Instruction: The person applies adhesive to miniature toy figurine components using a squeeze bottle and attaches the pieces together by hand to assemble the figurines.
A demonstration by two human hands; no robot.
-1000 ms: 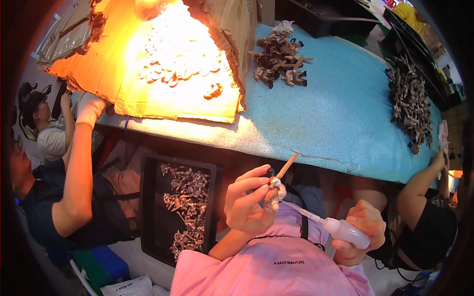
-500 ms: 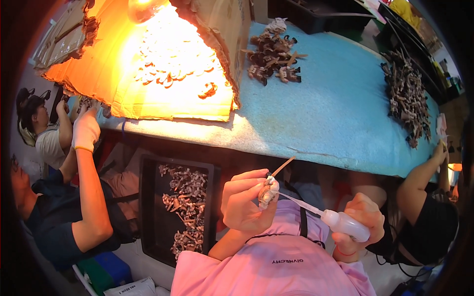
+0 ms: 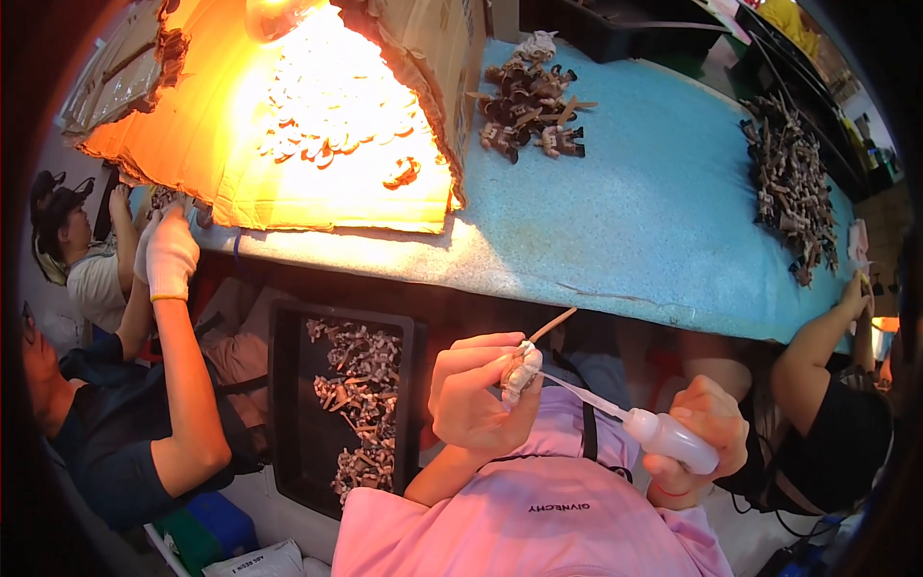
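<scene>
Between the fingers of my left hand (image 3: pixel 476 394) is a small painted figurine (image 3: pixel 520 373), mostly white and tan. A thin wooden stick (image 3: pixel 552 324) juts up from it to the right. My right hand (image 3: pixel 710 428) is closed around a squeeze bottle (image 3: pixel 673 442) of whitish translucent plastic, tilted so that its long narrow nozzle (image 3: pixel 582 393) points up and left. The nozzle's tip reaches the figurine's side; whether it touches cannot be made out. Both hands are in front of the pink shirt, off the table's near edge.
A black tray (image 3: pixel 288 404) of small figurine parts stands at my left. On the blue table (image 3: pixel 635 192) lie a figurine cluster (image 3: pixel 529 101) and a larger pile (image 3: pixel 793 188) at right. A brightly lit cardboard box (image 3: pixel 288 216) holds more pieces. Co-workers sit on both sides.
The figurine has turned slightly in my left fingers, while the bottle stays almost still. At left, a co-worker's gloved hand has shifted a little.
</scene>
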